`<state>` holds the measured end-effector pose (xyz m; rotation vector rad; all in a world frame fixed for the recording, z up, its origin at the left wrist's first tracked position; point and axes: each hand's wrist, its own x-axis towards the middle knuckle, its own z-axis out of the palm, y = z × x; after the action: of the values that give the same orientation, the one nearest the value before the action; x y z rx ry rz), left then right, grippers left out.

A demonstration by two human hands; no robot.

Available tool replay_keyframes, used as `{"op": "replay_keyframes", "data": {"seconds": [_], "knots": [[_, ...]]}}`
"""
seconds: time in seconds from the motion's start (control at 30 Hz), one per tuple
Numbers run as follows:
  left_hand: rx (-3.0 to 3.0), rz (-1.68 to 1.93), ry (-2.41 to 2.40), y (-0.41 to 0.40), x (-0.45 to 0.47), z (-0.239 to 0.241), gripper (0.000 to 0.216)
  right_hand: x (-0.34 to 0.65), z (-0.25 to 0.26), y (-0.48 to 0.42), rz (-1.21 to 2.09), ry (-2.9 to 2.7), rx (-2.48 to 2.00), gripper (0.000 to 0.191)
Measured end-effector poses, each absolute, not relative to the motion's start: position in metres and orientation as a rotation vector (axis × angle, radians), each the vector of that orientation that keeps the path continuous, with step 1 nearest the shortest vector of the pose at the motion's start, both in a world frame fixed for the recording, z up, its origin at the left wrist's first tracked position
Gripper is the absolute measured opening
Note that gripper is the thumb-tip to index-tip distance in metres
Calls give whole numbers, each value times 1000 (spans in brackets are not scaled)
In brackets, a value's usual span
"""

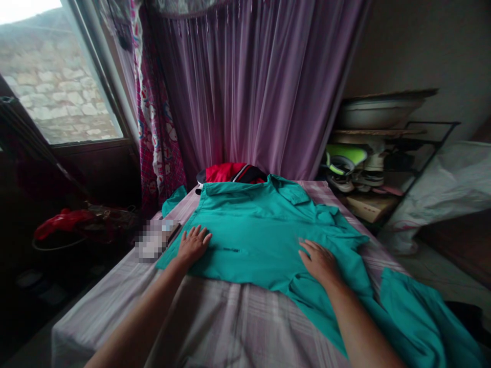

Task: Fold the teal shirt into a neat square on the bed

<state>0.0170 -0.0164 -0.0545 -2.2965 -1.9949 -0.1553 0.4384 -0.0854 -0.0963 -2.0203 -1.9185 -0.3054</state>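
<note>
A teal long-sleeved jacket [253, 230] lies spread sideways over the cloth-covered table, its collar end toward the right. On the left part of the jacket rests my left hand [194, 244], open, palm down, fingers spread. My right hand [319, 259] lies open on the garment's right part, fingers extended and slightly blurred. Nothing is gripped in either hand. One teal sleeve [418, 312] hangs over toward the near right edge. A short dark line, perhaps a zipped pocket, shows on the fabric between my hands.
Behind the jacket is a red and black garment [230, 172], in front of a purple curtain [245, 92]. A pixelated item [151, 243] lies at the table's left edge. To the right stand a rack with shoes [370, 176] and a white plastic bag [445, 189].
</note>
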Motion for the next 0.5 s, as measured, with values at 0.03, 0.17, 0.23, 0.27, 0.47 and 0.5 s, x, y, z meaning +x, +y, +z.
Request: {"op": "replay_keyframes", "data": {"seconds": [0.03, 0.17, 0.23, 0.27, 0.47, 0.5], "knots": [[-2308, -182, -1962, -21, 25, -56, 54, 438, -97, -85, -305, -1918, -2021, 37], [-2415, -203, -1912, -37, 46, -63, 55, 439, -97, -85, -295, -1914, -2041, 38], [-2430, -172, -1935, -40, 46, -63, 56, 439, -98, -85, -300, -1913, -2050, 38], [-2425, -165, -1948, -40, 43, -63, 56, 440, -99, -85, -303, -1912, -2048, 38], [-2360, -188, -2033, -30, 12, -58, 54, 442, -104, -83, -307, -1899, -2004, 37], [-2352, -180, -2045, -29, 8, -57, 54, 442, -105, -83, -309, -1902, -1996, 37]]}}
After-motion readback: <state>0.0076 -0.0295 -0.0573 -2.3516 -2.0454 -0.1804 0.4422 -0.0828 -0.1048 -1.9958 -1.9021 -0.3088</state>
